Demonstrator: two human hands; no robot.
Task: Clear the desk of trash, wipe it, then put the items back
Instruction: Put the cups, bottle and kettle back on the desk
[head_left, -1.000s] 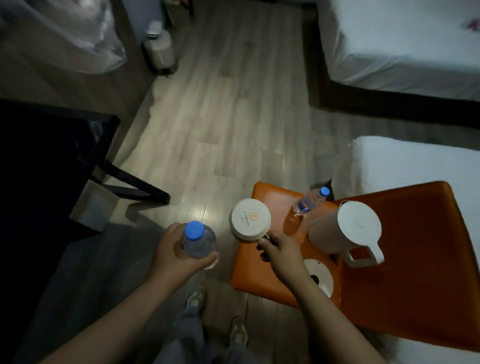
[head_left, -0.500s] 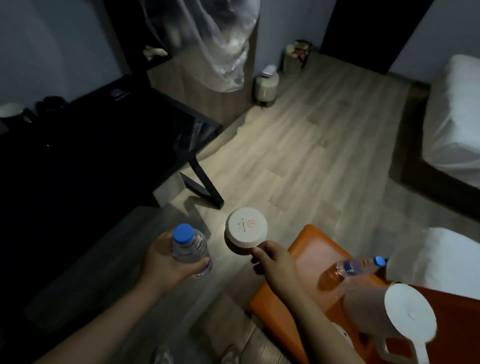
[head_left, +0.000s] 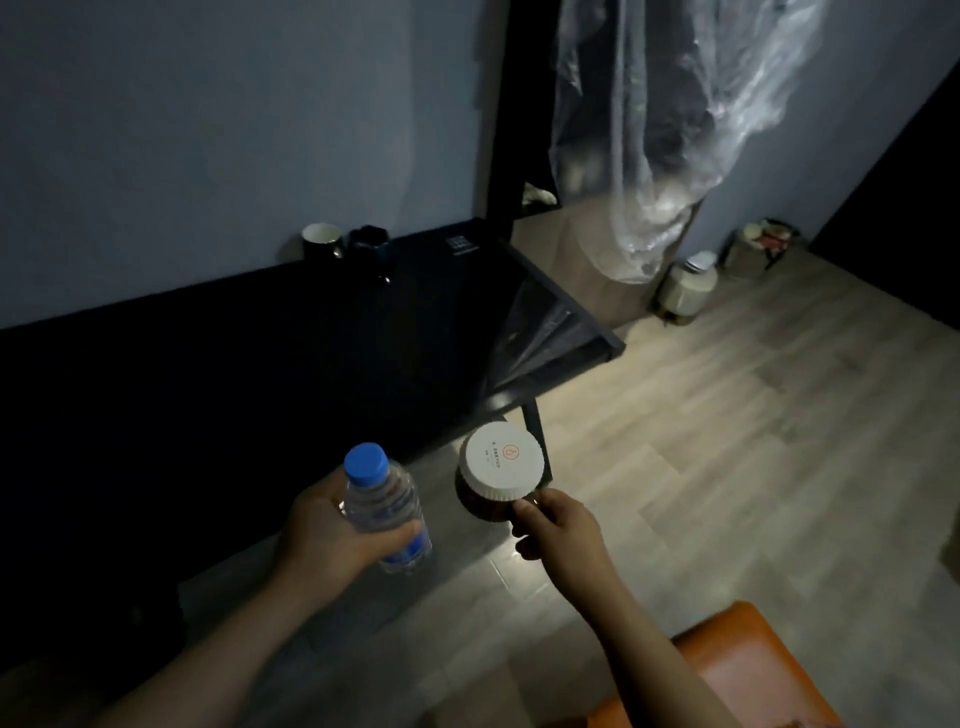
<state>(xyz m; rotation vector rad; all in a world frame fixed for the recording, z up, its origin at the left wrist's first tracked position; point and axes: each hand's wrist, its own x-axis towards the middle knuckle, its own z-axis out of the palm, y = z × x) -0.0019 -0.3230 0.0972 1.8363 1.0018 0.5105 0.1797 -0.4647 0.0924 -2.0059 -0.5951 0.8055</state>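
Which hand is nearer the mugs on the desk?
Left. The left hand, gripping a bottle, is just off the desk's near edge, straight out from the mugs; the right hand, holding a lidded cup, is further right, beyond the desk corner.

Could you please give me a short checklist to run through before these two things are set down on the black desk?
1. Left hand grips the water bottle round its body, blue cap on: ok.
2. Right hand pinches the covered cup at its near side, white cover in place: ok.
3. That pinch is firm enough to carry the cup level: cannot tell.
4. Near part of the desk is free for both: cannot tell, too dark.
5. Desk surface is wiped and dry: cannot tell.
6. Pale mug and dark mug stand at the desk's back edge, away from the hands: ok.
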